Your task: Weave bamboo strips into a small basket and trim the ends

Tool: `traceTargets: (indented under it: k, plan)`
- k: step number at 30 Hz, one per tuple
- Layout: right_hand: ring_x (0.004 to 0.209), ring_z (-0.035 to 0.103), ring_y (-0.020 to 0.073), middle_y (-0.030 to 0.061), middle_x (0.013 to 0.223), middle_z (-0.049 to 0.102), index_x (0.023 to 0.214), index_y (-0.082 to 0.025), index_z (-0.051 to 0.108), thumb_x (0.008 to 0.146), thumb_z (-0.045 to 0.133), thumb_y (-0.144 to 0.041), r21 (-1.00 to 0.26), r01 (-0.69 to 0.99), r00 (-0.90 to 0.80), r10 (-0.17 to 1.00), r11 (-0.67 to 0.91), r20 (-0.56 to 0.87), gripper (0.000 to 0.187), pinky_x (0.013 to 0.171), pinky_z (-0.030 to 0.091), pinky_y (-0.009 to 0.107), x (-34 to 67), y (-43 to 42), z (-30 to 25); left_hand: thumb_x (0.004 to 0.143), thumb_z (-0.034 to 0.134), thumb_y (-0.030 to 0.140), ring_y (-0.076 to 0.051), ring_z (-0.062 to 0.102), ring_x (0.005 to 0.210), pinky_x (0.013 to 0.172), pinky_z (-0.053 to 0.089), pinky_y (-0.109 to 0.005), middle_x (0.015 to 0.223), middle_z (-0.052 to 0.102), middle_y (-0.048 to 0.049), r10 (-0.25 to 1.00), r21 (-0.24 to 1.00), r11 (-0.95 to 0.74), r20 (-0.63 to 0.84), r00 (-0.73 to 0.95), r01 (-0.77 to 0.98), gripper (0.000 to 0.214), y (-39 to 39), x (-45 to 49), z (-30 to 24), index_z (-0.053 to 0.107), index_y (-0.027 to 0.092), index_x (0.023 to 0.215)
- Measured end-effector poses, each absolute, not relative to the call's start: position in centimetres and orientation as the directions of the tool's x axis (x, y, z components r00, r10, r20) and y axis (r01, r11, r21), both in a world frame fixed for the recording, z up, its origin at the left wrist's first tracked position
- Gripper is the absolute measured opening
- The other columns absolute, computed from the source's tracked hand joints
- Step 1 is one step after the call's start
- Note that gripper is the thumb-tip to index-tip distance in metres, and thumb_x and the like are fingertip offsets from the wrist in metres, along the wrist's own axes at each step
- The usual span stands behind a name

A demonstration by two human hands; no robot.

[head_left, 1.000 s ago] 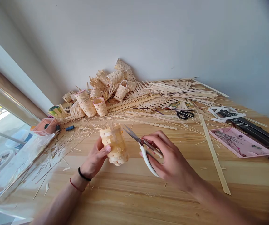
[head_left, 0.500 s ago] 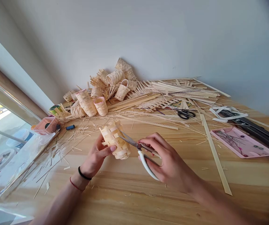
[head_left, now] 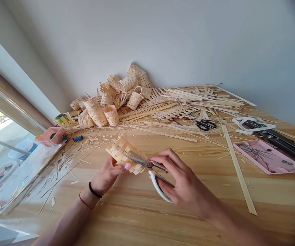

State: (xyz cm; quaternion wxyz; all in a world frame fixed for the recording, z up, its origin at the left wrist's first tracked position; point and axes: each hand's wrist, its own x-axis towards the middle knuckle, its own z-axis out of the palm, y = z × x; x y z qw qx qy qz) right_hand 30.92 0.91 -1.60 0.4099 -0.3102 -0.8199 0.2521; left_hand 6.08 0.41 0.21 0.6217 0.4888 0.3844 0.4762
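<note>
My left hand [head_left: 108, 176] grips a small unfinished woven bamboo basket [head_left: 120, 152], tilted on its side, with the thumb along its lower edge. My right hand [head_left: 186, 181] holds a pair of white-handled scissors [head_left: 139, 160] with the fingers through the handle. The steel blades reach across the basket's near side and touch its weave. The blade tips are partly hidden among the strips. A black cord and a thin red cord circle my left wrist [head_left: 92, 194].
Finished woven baskets [head_left: 111, 115] and bundled bamboo strips [head_left: 204, 99] are heaped against the wall. Bamboo offcuts litter the wooden table [head_left: 137, 218]. Black-handled scissors [head_left: 206, 125], a pink tray [head_left: 269, 157] and a pink container [head_left: 51, 136] stand around. A window lies left.
The basket has tipped from nearly upright toward its side in my left hand. The scissor blades have swung lower and further across it, and the view has drifted slightly.
</note>
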Motion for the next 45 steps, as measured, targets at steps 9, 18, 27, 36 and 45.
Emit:
traceTargets:
  k: [9,18,27,36,45]
  plan:
    - [0.105,0.066,0.0242,0.0107,0.118,0.057,0.136,-0.025,0.055,0.095,0.055,-0.008,-0.641,0.331,-0.452,0.712,0.693,0.537,0.044,0.094,0.062,0.04,31.0,1.2,-1.7,0.082,0.086,0.046,-0.027,0.072,0.094,0.08,0.054,-0.036,0.106,0.079,-0.0111,0.979,0.973,0.089,-0.046,0.2,-0.215,0.05,0.4,6.4,0.4,0.072,0.016,0.12]
    - [0.105,0.069,0.0241,0.0104,0.117,0.058,0.133,-0.026,0.057,0.095,0.056,-0.008,-0.646,0.341,-0.45,0.722,0.683,0.526,0.042,0.093,0.063,0.038,31.0,1.1,-1.1,0.075,0.093,0.041,-0.028,0.073,0.105,0.088,0.055,-0.037,0.115,0.077,-0.0092,0.987,0.965,0.093,-0.056,0.152,-0.245,0.064,0.6,6.2,-0.4,0.062,0.021,0.128]
    - [0.09,0.067,0.0192,0.0077,0.109,0.054,0.128,-0.022,0.059,0.094,0.05,-0.001,-0.687,0.355,-0.464,0.757,0.634,0.459,0.041,0.083,0.063,0.034,31.4,1.0,-0.4,0.078,0.09,0.052,-0.029,0.071,0.107,0.089,0.053,-0.038,0.114,0.077,-0.0103,0.987,0.976,0.094,-0.066,0.148,-0.196,0.058,0.5,6.5,-0.3,0.066,0.018,0.12]
    - [0.096,0.067,0.0197,0.0071,0.108,0.055,0.124,-0.023,0.06,0.095,0.049,0.0,-0.718,0.343,-0.425,0.782,0.606,0.456,0.038,0.086,0.061,0.032,31.0,1.3,-1.0,0.078,0.087,0.06,-0.033,0.072,0.107,0.091,0.054,-0.041,0.114,0.079,-0.0133,0.979,0.974,0.106,-0.067,0.195,-0.2,0.06,0.5,6.4,-0.2,0.074,0.016,0.116]
    - [0.102,0.067,0.0222,0.009,0.112,0.058,0.124,-0.023,0.059,0.099,0.056,-0.013,-0.704,0.331,-0.39,0.77,0.628,0.505,0.028,0.091,0.061,0.036,31.3,1.5,-0.6,0.083,0.084,0.051,-0.033,0.071,0.114,0.097,0.052,-0.041,0.119,0.079,-0.0129,0.98,0.979,0.075,-0.038,0.195,-0.189,0.053,0.4,6.3,0.5,0.075,0.017,0.123]
